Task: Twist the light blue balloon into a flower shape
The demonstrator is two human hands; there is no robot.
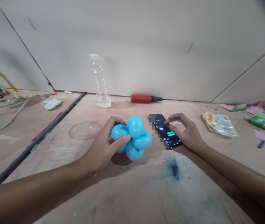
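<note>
Nestling between thumb and fingers of left hand (103,144); blue balloon (136,131)

- A light-blue twisted balloon (136,130), glossy and inflated, its rounded bubbles and bent loops bunched tightly around one central knot.
- The balloon sits in the left hand (105,143), with one bubble at the top, one at the bottom and loops to the sides.
- A dark smartphone (171,137) lies flat, screen up and lit, with bright green bars on a black display; pixelation hides its left edge.
- The phone lies slantwise, just beside the balloon and apart from it.
</note>
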